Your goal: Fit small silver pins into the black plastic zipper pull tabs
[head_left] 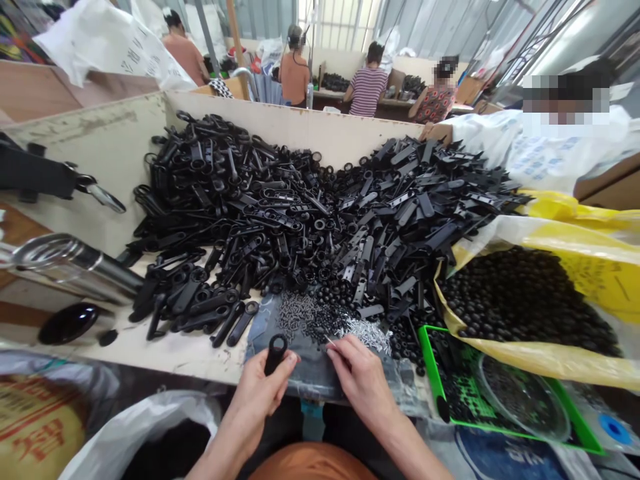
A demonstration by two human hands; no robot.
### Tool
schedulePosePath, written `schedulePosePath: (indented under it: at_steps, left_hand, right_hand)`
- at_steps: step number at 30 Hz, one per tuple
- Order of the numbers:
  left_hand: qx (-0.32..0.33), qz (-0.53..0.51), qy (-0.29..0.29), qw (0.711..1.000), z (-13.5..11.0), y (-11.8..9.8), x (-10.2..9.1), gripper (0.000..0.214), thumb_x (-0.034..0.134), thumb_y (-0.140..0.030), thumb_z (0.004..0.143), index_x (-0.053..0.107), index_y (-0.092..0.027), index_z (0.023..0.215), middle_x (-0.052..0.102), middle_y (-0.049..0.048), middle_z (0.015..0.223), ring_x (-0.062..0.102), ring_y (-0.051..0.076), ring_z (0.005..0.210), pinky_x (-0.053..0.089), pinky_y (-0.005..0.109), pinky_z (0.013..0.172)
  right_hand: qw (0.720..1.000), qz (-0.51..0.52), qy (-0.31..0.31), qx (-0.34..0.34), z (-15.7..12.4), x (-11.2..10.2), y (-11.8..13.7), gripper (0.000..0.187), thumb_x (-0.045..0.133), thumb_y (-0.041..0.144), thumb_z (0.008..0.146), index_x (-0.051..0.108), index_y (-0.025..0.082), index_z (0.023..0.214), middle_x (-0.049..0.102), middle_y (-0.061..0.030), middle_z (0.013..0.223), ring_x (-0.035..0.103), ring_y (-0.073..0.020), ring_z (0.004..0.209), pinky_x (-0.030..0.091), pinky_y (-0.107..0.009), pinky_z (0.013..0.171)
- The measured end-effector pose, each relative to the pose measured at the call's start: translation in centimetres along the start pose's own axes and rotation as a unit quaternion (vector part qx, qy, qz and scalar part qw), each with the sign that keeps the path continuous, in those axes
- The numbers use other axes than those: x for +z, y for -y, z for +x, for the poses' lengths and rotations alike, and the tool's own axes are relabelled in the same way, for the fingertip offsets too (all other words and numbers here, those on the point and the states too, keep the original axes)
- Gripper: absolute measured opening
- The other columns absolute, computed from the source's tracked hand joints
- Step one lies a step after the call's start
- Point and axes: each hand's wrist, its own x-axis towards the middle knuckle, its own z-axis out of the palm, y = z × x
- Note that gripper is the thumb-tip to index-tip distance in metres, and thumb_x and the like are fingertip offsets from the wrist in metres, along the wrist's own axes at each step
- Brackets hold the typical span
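My left hand (pixel 261 393) is closed round a flat black plastic piece with a ring end (pixel 275 352), held upright at the table's front edge. My right hand (pixel 361 379) pinches a small thin metal pin (pixel 330 341) just right of it. Both hands hover over a dark cloth (pixel 310 370) that carries small silver screws (pixel 367 332) and little black rings (pixel 320 323). Beyond lies a big heap of black plastic parts (pixel 310 213).
A yellow bag of black round beads (pixel 525 300) sits at the right, above a green tray (pixel 500 400). A metal cylinder tool (pixel 75 267) is at the left. A white sack (pixel 145 427) is below. Several people work at tables behind; one person sits at the right.
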Motion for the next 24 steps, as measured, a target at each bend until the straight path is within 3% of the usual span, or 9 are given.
schedulePosePath:
  at_steps: [3, 6, 16, 20, 21, 23, 24]
  left_hand:
    - [-0.038, -0.068, 0.042, 0.996, -0.8, -0.6, 0.7, 0.055, 0.079, -0.065, 0.068, 0.061, -0.017, 0.089, 0.036, -0.0143, 0.042, 0.019, 0.003, 0.036, 0.015, 0.017, 0.037]
    - [-0.042, -0.084, 0.064, 0.994, -1.6, -1.3, 1.2, 0.056, 0.080, -0.066, 0.068, 0.059, -0.017, 0.088, 0.037, -0.0143, 0.040, 0.020, 0.002, 0.035, 0.014, 0.016, 0.038]
    - [-0.034, -0.107, 0.046, 0.993, -2.8, -2.2, 1.7, 0.056, 0.081, -0.066, 0.066, 0.058, -0.018, 0.083, 0.036, -0.0149, 0.039, 0.018, 0.001, 0.035, 0.015, 0.016, 0.038]
    - [-0.048, -0.116, 0.047, 0.991, -3.2, -1.6, 1.1, 0.058, 0.087, -0.064, 0.056, 0.062, -0.017, 0.082, 0.036, -0.0137, 0.039, 0.021, 0.001, 0.034, 0.016, 0.017, 0.037]
    - [-0.059, -0.109, 0.043, 0.991, -3.0, -1.2, 1.0, 0.059, 0.090, -0.062, 0.050, 0.063, -0.018, 0.080, 0.036, -0.0133, 0.039, 0.023, 0.002, 0.034, 0.018, 0.017, 0.036]
    - [-0.062, -0.100, -0.018, 0.993, -2.0, 0.0, 1.7, 0.060, 0.091, -0.061, 0.041, 0.065, -0.020, 0.076, 0.033, -0.0127, 0.037, 0.026, 0.004, 0.032, 0.017, 0.019, 0.034]
    - [-0.053, -0.097, -0.059, 0.992, -1.2, 0.7, 2.7, 0.058, 0.088, -0.065, 0.045, 0.066, -0.022, 0.077, 0.031, -0.0125, 0.036, 0.026, 0.006, 0.030, 0.017, 0.019, 0.033]
  right_hand:
    - [0.992, 0.125, 0.003, 0.027, 0.2, -1.1, 1.2, 0.020, 0.056, 0.028, 0.100, 0.073, 0.022, 0.092, 0.067, -0.0030, 0.082, 0.063, -0.0181, 0.075, 0.046, -0.026, 0.068]
    - [0.983, 0.180, 0.000, 0.028, 0.3, -1.7, 2.7, 0.019, 0.060, 0.031, 0.098, 0.075, 0.022, 0.090, 0.066, -0.0019, 0.079, 0.060, -0.0172, 0.071, 0.043, -0.025, 0.063]
    - [0.977, 0.214, 0.013, 0.007, 0.1, -1.2, 3.5, 0.020, 0.062, 0.029, 0.098, 0.076, 0.021, 0.087, 0.063, -0.0005, 0.076, 0.056, -0.0153, 0.070, 0.042, -0.024, 0.065]
    - [0.976, 0.218, -0.017, 0.016, -0.1, -1.1, 4.0, 0.020, 0.066, 0.030, 0.096, 0.078, 0.021, 0.084, 0.062, 0.0000, 0.073, 0.058, -0.0143, 0.069, 0.042, -0.023, 0.063]
    - [0.975, 0.220, -0.025, 0.019, -0.3, -1.0, 4.3, 0.020, 0.068, 0.032, 0.094, 0.079, 0.020, 0.083, 0.062, 0.0003, 0.072, 0.058, -0.0139, 0.069, 0.042, -0.023, 0.063]
    - [0.974, 0.219, -0.044, 0.038, -0.6, -0.7, 4.9, 0.018, 0.072, 0.037, 0.092, 0.081, 0.022, 0.088, 0.064, 0.0015, 0.072, 0.059, -0.0126, 0.067, 0.044, -0.021, 0.062]
    - [0.973, 0.216, -0.062, 0.052, -0.6, -0.4, 4.9, 0.020, 0.078, 0.042, 0.087, 0.081, 0.022, 0.090, 0.064, 0.0029, 0.070, 0.059, -0.0115, 0.063, 0.044, -0.019, 0.058]
